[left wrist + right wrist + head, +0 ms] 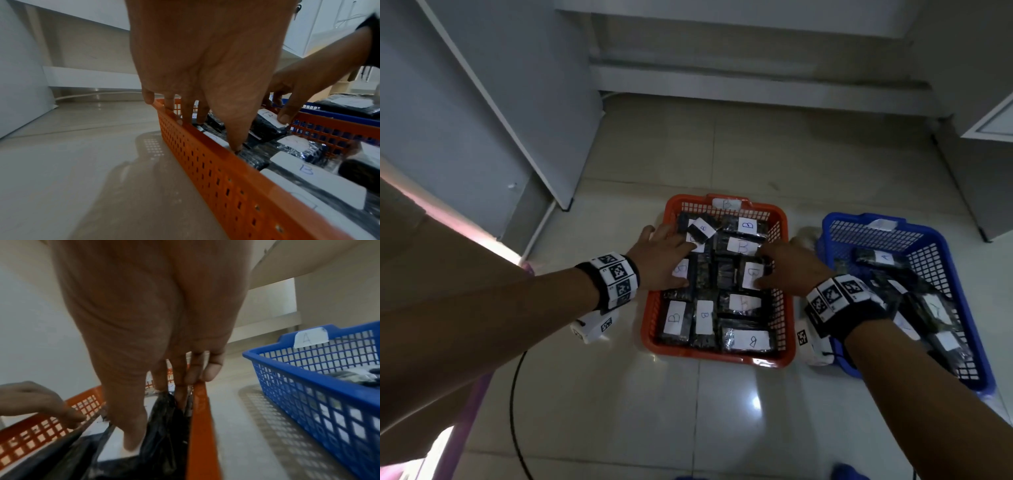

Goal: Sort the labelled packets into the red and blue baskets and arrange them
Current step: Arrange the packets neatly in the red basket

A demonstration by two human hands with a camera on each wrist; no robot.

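Note:
The red basket (709,354) (205,162) (200,418) stands on the floor, packed with black packets bearing white "B" labels (703,317). My left hand (664,253) (205,81) lies over its left side, fingers straight and spread, tips touching the packets by the left wall. My right hand (787,263) (154,321) reaches over the right side. Its thumb presses the label of a B packet (751,275) and its straight fingers dip between the packets and the right wall. One B packet (702,228) lies tilted on top at the back left. The blue basket (849,216) (308,386) on the right holds "A" packets (883,257).
Both baskets sit on a glossy tiled floor (722,411). White cabinet panels (482,120) rise at the left and back. A black cable (513,394) curves over the floor at the lower left. A pale object (806,236) lies between the two baskets.

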